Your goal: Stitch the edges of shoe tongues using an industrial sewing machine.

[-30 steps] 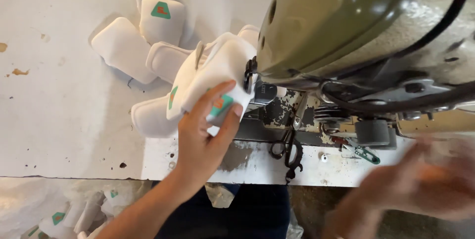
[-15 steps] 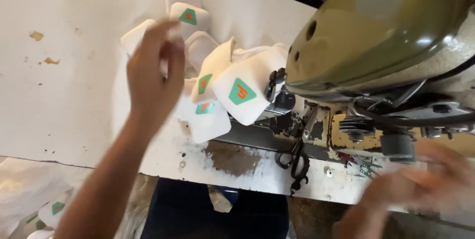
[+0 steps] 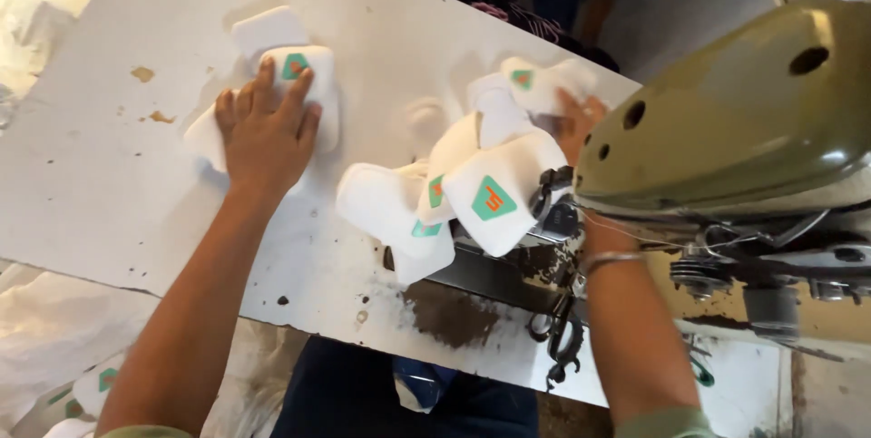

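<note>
**Two hands among white labelled pads at a sewing machine**

At the 9 o'clock edge of the view, loose white cloth (image 3: 54, 329) hangs below the white worktable (image 3: 100, 184), whose top is chipped and stained brown in spots. Toward 11 o'clock the left hand (image 3: 265, 134) lies palm down, fingers spread and flat, pressing a small stack of white padded fabric pieces (image 3: 313, 84); the top one bears a green label with an orange mark just past the fingertips. The hand clasps nothing, it only rests on the stack.

Near the centre of the view a second bunch of white pieces (image 3: 476, 189) fans out, some lapping over one another, three showing the same green label. The largest of them sits right against the needle end of the machine. Below it, toward 6 o'clock, a dark worn patch marks the table edge, and black thread scissors (image 3: 562, 338) hang there.

At about 1 o'clock the right hand (image 3: 576, 125) reaches up past the machine head, a metal bangle (image 3: 608, 261) on its wrist. Its fingertips touch a labelled white piece (image 3: 544, 80) at the far end of the bunch; whether they pinch it or merely lie on it cannot be told, as the machine hides part of the hand.

From 2 to 4 o'clock the olive-green sewing machine (image 3: 735, 121) fills the view, its metal parts below it.
</note>
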